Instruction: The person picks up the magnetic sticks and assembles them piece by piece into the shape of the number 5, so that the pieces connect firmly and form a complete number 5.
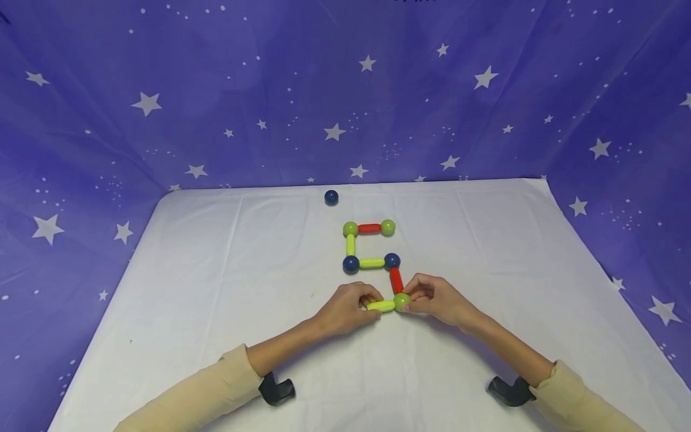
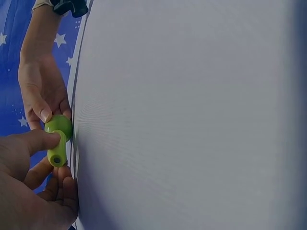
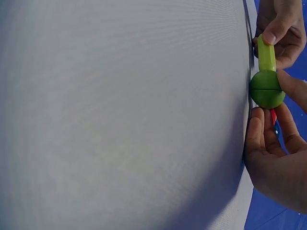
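Note:
My left hand (image 1: 348, 307) pinches a yellow-green rod (image 1: 381, 306) between thumb and fingers. At its right end the rod meets a green ball (image 1: 402, 302), which my right hand (image 1: 438, 300) grips from the right. From that ball a red rod (image 1: 396, 280) runs up to a dark blue ball (image 1: 391, 261). A yellow-green rod (image 1: 371, 263) links it to another blue ball (image 1: 351, 264) on the left. Above, an upright yellow-green rod (image 1: 351, 245), a green ball (image 1: 350, 228), a red rod (image 1: 369, 228) and a further green ball (image 1: 388, 227) continue the chain.
A loose dark blue ball (image 1: 332, 197) lies near the back edge of the white-covered table (image 1: 259, 252). Behind and at both sides hangs a purple cloth (image 1: 291, 78) with stars. Black straps (image 1: 276, 390) show by both sleeve cuffs.

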A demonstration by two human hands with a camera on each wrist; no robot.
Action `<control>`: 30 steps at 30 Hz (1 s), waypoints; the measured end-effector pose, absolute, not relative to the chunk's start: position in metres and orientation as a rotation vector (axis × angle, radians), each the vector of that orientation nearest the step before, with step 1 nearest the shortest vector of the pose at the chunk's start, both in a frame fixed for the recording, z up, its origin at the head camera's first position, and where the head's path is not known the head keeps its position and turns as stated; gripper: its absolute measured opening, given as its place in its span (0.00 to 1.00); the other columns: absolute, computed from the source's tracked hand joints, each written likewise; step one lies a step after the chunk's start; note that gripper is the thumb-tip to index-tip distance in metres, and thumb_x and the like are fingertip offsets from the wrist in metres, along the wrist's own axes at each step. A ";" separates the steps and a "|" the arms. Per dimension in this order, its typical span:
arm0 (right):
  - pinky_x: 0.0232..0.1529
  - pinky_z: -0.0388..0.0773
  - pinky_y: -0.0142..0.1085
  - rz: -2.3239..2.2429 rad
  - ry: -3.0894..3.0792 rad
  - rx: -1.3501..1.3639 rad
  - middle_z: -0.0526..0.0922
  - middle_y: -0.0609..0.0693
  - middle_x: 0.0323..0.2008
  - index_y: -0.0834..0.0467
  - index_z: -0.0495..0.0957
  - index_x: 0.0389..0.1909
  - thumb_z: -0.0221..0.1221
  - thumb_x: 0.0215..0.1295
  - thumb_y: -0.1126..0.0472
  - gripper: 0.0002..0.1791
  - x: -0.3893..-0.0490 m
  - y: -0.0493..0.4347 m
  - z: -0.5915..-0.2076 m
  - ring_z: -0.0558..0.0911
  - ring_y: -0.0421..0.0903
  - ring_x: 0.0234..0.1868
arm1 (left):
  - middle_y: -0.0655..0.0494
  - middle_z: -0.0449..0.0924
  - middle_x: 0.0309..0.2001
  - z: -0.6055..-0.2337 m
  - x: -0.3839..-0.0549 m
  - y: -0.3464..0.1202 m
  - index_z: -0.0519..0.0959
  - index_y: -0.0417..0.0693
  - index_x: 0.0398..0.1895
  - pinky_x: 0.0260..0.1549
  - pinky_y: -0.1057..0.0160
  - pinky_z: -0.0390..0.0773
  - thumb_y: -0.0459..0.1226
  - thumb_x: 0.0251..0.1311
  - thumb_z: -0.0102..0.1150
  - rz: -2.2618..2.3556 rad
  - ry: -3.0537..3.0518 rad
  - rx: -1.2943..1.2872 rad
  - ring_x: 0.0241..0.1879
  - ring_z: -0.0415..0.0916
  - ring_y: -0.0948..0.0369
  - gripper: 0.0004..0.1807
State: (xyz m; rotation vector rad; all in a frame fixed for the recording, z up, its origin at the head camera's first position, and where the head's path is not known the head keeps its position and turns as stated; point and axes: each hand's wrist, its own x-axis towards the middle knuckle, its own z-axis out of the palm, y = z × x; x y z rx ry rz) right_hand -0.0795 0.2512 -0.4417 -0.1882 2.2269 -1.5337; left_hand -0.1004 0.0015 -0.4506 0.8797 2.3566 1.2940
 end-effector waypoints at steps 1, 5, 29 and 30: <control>0.41 0.78 0.32 -1.535 2.225 -0.190 0.84 0.56 0.39 0.65 0.78 0.44 0.69 0.60 0.65 0.15 -0.080 0.251 -0.442 0.82 0.51 0.41 | 0.60 0.80 0.34 -0.450 -0.100 0.002 0.84 0.41 0.41 0.36 0.68 0.76 0.29 0.55 0.71 1.292 2.360 0.883 0.34 0.74 0.64 0.10; 0.41 0.79 0.32 -1.544 2.215 -0.198 0.84 0.57 0.39 0.66 0.78 0.44 0.69 0.60 0.65 0.15 -0.080 0.251 -0.442 0.82 0.51 0.41 | 0.59 0.79 0.34 -0.450 -0.101 0.001 0.85 0.41 0.42 0.36 0.68 0.76 0.29 0.55 0.71 1.285 2.372 0.898 0.34 0.74 0.64 0.10; 0.41 0.77 0.33 -1.515 2.223 -0.171 0.83 0.57 0.38 0.65 0.78 0.44 0.70 0.60 0.63 0.15 -0.079 0.250 -0.439 0.81 0.52 0.41 | 0.45 0.83 0.43 -0.430 -0.175 -0.046 0.80 0.34 0.52 0.47 0.60 0.79 0.33 0.63 0.66 1.692 2.538 0.543 0.43 0.80 0.55 0.16; 0.41 0.77 0.33 -1.515 2.224 -0.170 0.83 0.57 0.38 0.64 0.78 0.45 0.70 0.60 0.63 0.15 -0.079 0.250 -0.439 0.81 0.51 0.41 | 0.43 0.82 0.45 -0.431 -0.181 -0.048 0.80 0.33 0.53 0.48 0.59 0.79 0.33 0.63 0.66 1.708 2.552 0.512 0.44 0.80 0.54 0.17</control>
